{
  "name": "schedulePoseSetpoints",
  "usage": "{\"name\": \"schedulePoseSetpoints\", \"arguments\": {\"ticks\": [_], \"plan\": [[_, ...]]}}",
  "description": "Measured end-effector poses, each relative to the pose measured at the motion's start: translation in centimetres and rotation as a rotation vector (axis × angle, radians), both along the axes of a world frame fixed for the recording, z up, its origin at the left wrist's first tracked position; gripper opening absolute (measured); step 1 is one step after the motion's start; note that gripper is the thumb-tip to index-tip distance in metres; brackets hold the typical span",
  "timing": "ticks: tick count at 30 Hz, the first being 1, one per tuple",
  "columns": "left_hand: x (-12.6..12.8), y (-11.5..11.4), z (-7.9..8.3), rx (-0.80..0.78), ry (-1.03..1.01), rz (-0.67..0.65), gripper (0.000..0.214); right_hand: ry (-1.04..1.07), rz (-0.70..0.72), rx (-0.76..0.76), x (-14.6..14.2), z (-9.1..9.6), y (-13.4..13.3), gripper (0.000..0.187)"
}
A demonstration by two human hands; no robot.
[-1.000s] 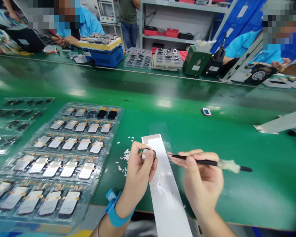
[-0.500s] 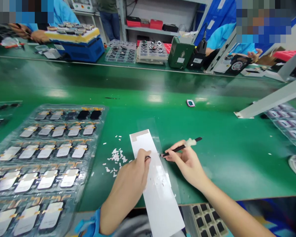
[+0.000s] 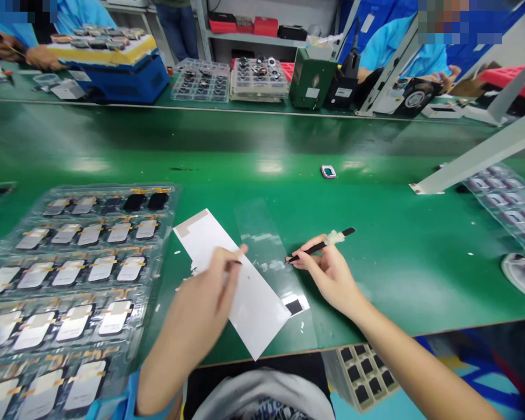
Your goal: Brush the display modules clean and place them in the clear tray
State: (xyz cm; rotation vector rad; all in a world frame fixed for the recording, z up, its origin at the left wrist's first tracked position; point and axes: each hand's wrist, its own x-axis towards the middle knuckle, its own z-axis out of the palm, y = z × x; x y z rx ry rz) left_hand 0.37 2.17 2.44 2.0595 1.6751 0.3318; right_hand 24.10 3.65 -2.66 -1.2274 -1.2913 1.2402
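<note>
My left grip (image 3: pixel 205 291) lies with fingers together on the white strip (image 3: pixel 254 303), which slants near the bench's (image 3: pixel 376 192) front edge. A dark sliver shows at the fingertips, but whether they pinch it I cannot tell. My right grip (image 3: pixel 330 271) is clamped on a black tool (image 3: pixel 315 248), its tip on the clear film (image 3: pixel 258 224) beside the strip. A tray (image 3: pixel 171 201) sits further left.

We see a glossy green bench (image 3: pixel 262 146) throwing back the lamps. On it lie a matt white paper strip (image 3: pixel 245 291), a clear, shiny plastic film (image 3: pixel 262 233) and a transparent moulded plastic tray (image 3: pixel 170 195). A smooth black stick (image 3: pixel 310 249) carries fluffy white fibre (image 3: pixel 335 237).
</note>
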Motion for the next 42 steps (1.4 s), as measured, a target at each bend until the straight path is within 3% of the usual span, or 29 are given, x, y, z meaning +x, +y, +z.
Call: {"name": "schedulePoseSetpoints", "arguments": {"ticks": [3,6,11,19,26,42], "plan": [[2.3,-2.0,0.1,-0.070,-0.098,-0.392,0.018,-0.019,-0.021,0.080,0.6,0.6,-1.2,0.015],[3.7,-3.0,-0.4,-0.062,-0.070,-0.530,0.020,-0.062,0.001,0.112,1.4,0.7,-3.4,0.008],[2.9,-2.9,-1.3,0.011,-0.107,-0.479,0.019,-0.059,-0.014,0.129,1.7,0.1,-5.8,0.007],[-0.2,-4.6,-1.1,0.103,-0.089,-0.354,0.010,-0.117,0.045,0.135,-0.3,0.6,-5.7,0.010],[1.5,-4.4,-1.0,0.043,-0.110,-0.466,0.014,-0.127,0.024,0.154,-1.2,0.4,-5.2,0.005],[1.5,-4.2,-1.9,-0.015,-0.127,-0.423,0.011,-0.060,-0.046,0.086,-1.3,-0.3,-4.9,0.007]]}}
